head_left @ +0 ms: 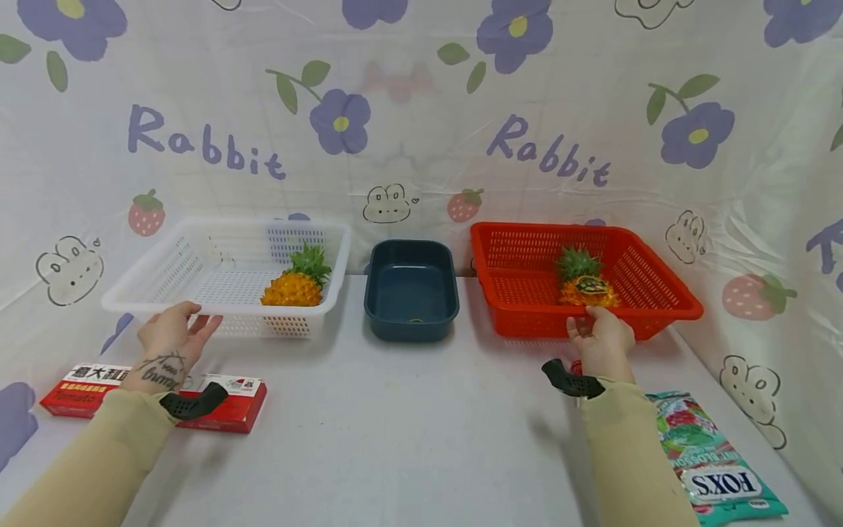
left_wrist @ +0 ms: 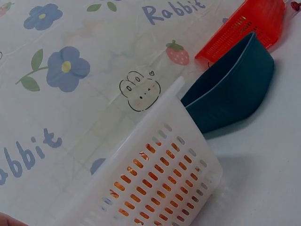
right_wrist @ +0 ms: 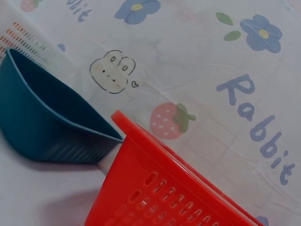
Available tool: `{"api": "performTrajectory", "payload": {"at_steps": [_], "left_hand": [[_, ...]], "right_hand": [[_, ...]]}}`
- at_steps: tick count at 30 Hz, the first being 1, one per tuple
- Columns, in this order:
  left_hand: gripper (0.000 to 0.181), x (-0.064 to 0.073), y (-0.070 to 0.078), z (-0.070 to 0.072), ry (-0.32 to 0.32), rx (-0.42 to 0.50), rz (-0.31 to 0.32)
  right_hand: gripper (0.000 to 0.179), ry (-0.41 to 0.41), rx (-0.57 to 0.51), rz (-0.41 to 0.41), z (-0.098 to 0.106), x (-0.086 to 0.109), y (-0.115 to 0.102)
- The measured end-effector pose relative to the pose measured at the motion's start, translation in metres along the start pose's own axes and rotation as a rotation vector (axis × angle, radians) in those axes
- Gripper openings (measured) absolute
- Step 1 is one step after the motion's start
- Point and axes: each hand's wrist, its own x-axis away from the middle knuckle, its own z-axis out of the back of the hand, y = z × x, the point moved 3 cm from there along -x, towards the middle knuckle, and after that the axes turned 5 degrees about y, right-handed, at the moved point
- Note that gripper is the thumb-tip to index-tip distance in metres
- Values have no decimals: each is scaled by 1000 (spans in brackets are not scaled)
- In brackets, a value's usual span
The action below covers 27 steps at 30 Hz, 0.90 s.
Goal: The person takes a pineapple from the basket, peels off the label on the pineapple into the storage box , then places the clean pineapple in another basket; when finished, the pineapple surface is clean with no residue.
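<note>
My left hand [head_left: 173,337] is at the front rim of a white slotted plastic basket [head_left: 309,310], its thumb over the rim and fingers below. Inside that basket, toward its right end, lies a small orange pineapple [head_left: 290,290] with a green crown. My right hand [head_left: 602,340] holds the front rim of a red slotted basket [head_left: 658,315] between thumb and fingers. Just behind those fingers a second pineapple [head_left: 588,289], with a dark patch on its skin, lies in the red basket. Only a sliver of the left hand shows in the left wrist view.
A dark teal bin [head_left: 411,329] stands between the baskets, near the patterned curtain [head_left: 408,88]. Red-and-white boxes [head_left: 224,413] lie beneath my left forearm. A green FOX'S bag [head_left: 714,461] lies beside my right forearm, and a small red thing [head_left: 577,367] is partly hidden by that wrist.
</note>
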Motion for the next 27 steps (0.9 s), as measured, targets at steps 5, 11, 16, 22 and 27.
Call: {"api": "performTrajectory", "payload": {"at_steps": [5, 11, 16, 22, 27], "left_hand": [[70, -6, 0, -3, 96, 260, 71], [63, -11, -1, -4, 115, 269, 56], [64, -10, 1, -6, 121, 248, 35], [61, -10, 2, -7, 111, 235, 25], [62, -16, 0, -6, 125, 217, 15]], "right_hand": [[63, 7, 38, 11, 3, 2, -1], [63, 35, 87, 194, 2, 11, -8], [52, -35, 156, 342, -13, 29, -23], [50, -157, 315, 566, -37, 48, -45], [50, -212, 668, 790, -59, 55, -65]]}}
